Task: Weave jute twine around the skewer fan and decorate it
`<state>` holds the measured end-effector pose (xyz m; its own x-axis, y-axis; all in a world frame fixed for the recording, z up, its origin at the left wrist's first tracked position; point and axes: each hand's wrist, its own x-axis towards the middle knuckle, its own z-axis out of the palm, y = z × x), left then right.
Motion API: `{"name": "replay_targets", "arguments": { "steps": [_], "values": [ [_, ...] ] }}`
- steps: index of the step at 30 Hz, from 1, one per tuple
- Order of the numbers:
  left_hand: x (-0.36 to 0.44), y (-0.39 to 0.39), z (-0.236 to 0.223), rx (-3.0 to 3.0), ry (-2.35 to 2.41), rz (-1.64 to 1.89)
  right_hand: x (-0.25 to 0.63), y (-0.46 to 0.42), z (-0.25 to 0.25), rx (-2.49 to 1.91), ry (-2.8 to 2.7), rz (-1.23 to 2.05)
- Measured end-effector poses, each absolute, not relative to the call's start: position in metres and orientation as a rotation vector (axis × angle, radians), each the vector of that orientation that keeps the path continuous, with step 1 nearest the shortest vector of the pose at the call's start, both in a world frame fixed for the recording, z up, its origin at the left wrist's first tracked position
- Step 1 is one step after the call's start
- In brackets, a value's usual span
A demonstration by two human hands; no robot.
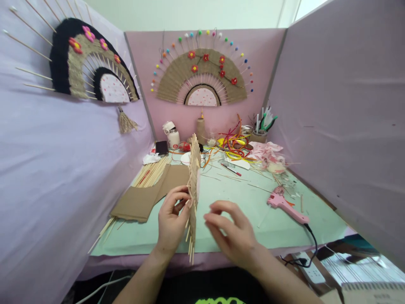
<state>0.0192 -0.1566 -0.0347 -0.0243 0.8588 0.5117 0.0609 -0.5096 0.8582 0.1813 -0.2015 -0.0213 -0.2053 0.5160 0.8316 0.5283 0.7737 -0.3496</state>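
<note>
Left hand point(171, 217), in the head view, pinches the fan point(193, 169) by its left edge between thumb and bent fingers. Right hand point(232, 232), half open with curled fingers and slightly blurred, hovers just right of the fan, nothing visible in its grip. The fan is over the table point(228, 190), seen edge-on; its long axis runs from the table's near edge toward the back. Stick ends point toward the person below and away at the top. Whether it touches the table, I cannot tell.

Left of the fan lie cardboard point(134, 204) and loose sticks point(152, 174); well to its right, a glue gun point(287, 207). Behind it stand a bottle point(173, 138) and a twine roll point(200, 128), beside tangled pipe cleaners point(236, 138). It partly hides a white disc point(186, 158).

The fan looks tan, rough and woven, with a pale patch on its right face.
</note>
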Motion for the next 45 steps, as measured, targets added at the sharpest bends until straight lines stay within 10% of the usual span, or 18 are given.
{"name": "replay_targets", "arguments": {
  "steps": [14, 27, 45],
  "values": [
    [0.006, -0.149, -0.04, 1.629, 0.89, 1.656, 0.414, -0.222, -0.097, -2.055, -1.365, -0.472],
    [0.001, -0.148, -0.037, 1.982, 0.829, 1.722, 0.379, -0.191, -0.1, -2.453, -1.604, -0.155],
    [-0.004, -0.153, -0.029, 2.217, 1.071, 1.693, 0.288, -0.216, -0.069, -1.514, -1.21, 0.683]
  ]
}}
